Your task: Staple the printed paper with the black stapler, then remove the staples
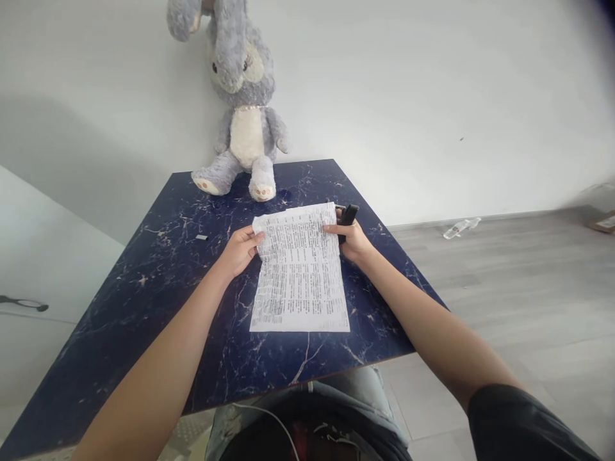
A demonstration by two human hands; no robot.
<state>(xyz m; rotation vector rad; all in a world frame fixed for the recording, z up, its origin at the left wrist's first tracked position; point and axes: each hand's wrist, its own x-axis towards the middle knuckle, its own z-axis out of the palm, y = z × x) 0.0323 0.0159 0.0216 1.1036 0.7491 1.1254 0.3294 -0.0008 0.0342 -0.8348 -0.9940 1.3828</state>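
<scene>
A printed sheet of paper lies on the dark blue marbled table, its far end lifted and curled. My left hand pinches the paper's upper left corner. My right hand grips the upper right corner. A small black object sits right behind my right hand's fingers; whether the hand holds it is unclear.
A grey and white plush rabbit sits at the table's far edge against the white wall. A small grey scrap lies on the table to the left. A plastic bottle lies on the grey floor to the right.
</scene>
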